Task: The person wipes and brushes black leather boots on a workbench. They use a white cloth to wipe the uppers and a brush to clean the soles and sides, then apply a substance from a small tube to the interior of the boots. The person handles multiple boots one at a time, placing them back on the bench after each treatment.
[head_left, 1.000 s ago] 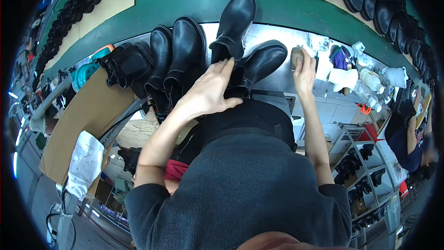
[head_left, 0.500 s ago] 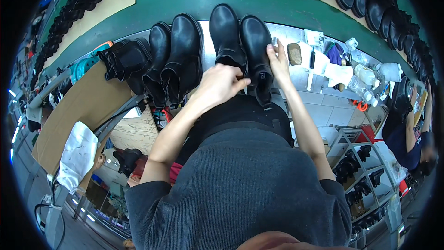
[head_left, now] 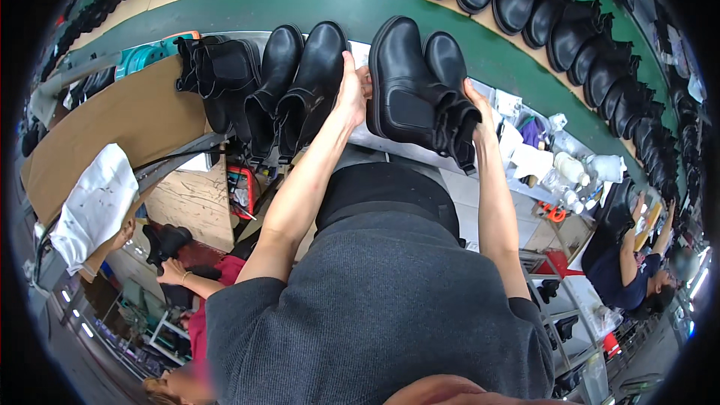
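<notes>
Two black ankle boots are in front of me. The nearer ankle boot (head_left: 405, 79) is tilted with its side panel up, overlapping the ankle boot behind it (head_left: 447, 60). My right hand (head_left: 480, 109) grips this pair from the right, its thumb showing by the rear boot and its other fingers mostly hidden. Between the tilted boot's sole and another pair, my left hand (head_left: 352, 94) has its fingers apart, close to the sole; contact is unclear. Just left of it stands a black boot (head_left: 319, 60), with its mate (head_left: 281, 60) alongside.
More black boots (head_left: 225, 67) lie further left, by brown cardboard (head_left: 127, 127). Bottles (head_left: 570, 169) and white cloths (head_left: 531, 161) sit on the right. Rows of boots (head_left: 517, 0) line the green conveyor (head_left: 315, 0). Other people (head_left: 622, 270) work on both sides.
The left boot of the pair has been turned onto its side over the other. My left hand has moved from its opening to its sole side; my right hand has shifted right and lower.
</notes>
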Motion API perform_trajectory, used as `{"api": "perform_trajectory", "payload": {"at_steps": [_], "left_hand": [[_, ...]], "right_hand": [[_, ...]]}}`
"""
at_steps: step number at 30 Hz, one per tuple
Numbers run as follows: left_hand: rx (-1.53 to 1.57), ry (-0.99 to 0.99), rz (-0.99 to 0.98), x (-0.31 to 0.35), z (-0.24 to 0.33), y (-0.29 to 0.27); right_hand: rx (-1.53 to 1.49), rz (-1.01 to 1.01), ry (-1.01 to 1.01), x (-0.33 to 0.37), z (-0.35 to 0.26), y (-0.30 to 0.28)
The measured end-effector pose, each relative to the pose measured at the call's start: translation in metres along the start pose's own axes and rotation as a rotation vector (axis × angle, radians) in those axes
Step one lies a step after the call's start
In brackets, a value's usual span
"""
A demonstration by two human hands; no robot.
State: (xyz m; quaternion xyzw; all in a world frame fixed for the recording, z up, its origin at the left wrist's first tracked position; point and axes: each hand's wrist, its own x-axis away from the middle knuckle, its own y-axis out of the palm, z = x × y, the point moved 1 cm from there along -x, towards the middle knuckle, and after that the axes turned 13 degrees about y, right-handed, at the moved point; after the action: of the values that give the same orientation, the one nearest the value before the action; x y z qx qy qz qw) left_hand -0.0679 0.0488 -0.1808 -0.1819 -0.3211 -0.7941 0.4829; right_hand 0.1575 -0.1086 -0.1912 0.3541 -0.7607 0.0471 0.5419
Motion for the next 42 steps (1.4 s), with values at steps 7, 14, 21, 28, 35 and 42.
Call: {"api": "perform_trajectory", "payload": {"at_steps": [7, 14, 21, 28, 35, 42], "left_hand": [[-0.140, 0.146, -0.106, 0.057, 0.089, 0.062], [-0.004, 0.031, -0.118, 0.025, 0.063, 0.052], [0.398, -0.209, -0.161, 0.040, 0.049, 0.073], [0.365, -0.164, -0.233, 0.045, 0.047, 0.069], [0.265, -0.096, -0.232, 0.037, 0.041, 0.054], [-0.222, 0.044, -0.216, -0.001, 0.007, 0.003]], "right_hand": [[-0.200, -0.347, -0.173, 0.037, 0.011, 0.013], [-0.073, -0.173, -0.059, 0.062, -0.037, 0.033], [-0.132, -0.654, -0.055, 0.107, -0.076, 0.058], [0.094, -0.247, -0.265, 0.140, -0.051, 0.079], [0.178, -0.253, -0.452, 0.140, -0.045, 0.086], [-0.071, -0.231, -0.154, 0.126, 0.008, 0.068]]}}
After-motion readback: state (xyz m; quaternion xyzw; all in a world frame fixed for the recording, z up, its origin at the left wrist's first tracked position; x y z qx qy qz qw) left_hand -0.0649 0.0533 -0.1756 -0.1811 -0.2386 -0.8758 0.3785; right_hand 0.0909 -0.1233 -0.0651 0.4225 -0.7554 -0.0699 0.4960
